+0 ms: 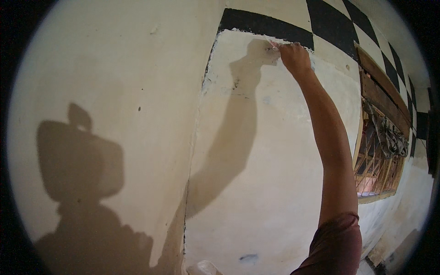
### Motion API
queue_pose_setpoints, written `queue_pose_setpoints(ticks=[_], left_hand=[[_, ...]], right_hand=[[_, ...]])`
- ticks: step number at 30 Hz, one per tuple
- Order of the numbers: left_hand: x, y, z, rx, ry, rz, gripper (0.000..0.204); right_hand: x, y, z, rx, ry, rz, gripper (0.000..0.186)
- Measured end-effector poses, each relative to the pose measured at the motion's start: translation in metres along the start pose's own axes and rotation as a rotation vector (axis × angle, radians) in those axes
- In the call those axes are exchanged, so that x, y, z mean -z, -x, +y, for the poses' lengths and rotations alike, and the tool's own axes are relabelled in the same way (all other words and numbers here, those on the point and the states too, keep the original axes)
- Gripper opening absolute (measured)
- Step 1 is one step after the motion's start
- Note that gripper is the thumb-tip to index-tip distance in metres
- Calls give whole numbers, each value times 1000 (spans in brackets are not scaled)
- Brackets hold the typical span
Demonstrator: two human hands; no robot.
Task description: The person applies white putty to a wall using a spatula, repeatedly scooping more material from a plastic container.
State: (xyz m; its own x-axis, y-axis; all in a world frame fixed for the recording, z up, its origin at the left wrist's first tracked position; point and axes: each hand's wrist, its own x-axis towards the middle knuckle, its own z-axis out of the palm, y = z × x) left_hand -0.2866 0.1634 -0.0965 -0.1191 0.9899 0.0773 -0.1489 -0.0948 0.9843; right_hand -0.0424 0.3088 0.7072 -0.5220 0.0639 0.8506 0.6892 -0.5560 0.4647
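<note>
- A small pale piece [274, 44] is located at the upper centre of the frame, at the lower edge of a black painted band [266, 25]; whether the wall [279, 151] is touched by it cannot be told.
- The piece is held in the right hand [295, 57], whose fingers appear curled together and clamped on it; their tips are hidden by the back of the hand. The left hand is not shown.
- The right arm is stretched upward from a dark sleeve [337, 243] at the lower right.
- Handling is judged as follows: the piece is probably light, given the one-handed hold overhead; whether it is stiff or soft cannot be determined, as most of it is covered. Slipperiness and fragility are likewise not established.
- The end covered by the fist is considered the proper place for the hold, so that the pale tip on the left is left free.
- A rough, chipped edge is noted along the band, near the hand.
- Containers: what seems to be a clear plastic bag [205, 267] is cut off by the bottom edge, left of centre; its contents cannot be made out.
- At the right, a barred window [373, 199] is recorded, with a bunched grey cloth [392, 137] hung across its upper part.
</note>
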Motion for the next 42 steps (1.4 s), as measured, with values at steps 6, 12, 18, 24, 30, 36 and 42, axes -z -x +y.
queue_pose_setpoints(ticks=[6,12,18,24,30,36,42], left_hand=[[-15,-4,-45,200,190,43,30],[-24,3,-3,133,99,-40,31],[-25,-1,-28,93,136,-14,32],[-31,1,-38,60,148,-44,34],[-36,5,-26,-160,72,-73,39],[-41,16,-7,176,160,-167,44],[-33,11,-41,70,188,-63,46]], right_hand=[[-13,-19,2,-20,-24,74,15],[-9,-13,-10,30,-35,-51,15],[8,114,-46,285,-65,-188,34],[48,71,18,-16,-176,30,20],[3,11,53,-102,21,-114,18],[-10,2,46,-95,-1,-178,17],[-4,137,-14,142,-209,-67,28]])
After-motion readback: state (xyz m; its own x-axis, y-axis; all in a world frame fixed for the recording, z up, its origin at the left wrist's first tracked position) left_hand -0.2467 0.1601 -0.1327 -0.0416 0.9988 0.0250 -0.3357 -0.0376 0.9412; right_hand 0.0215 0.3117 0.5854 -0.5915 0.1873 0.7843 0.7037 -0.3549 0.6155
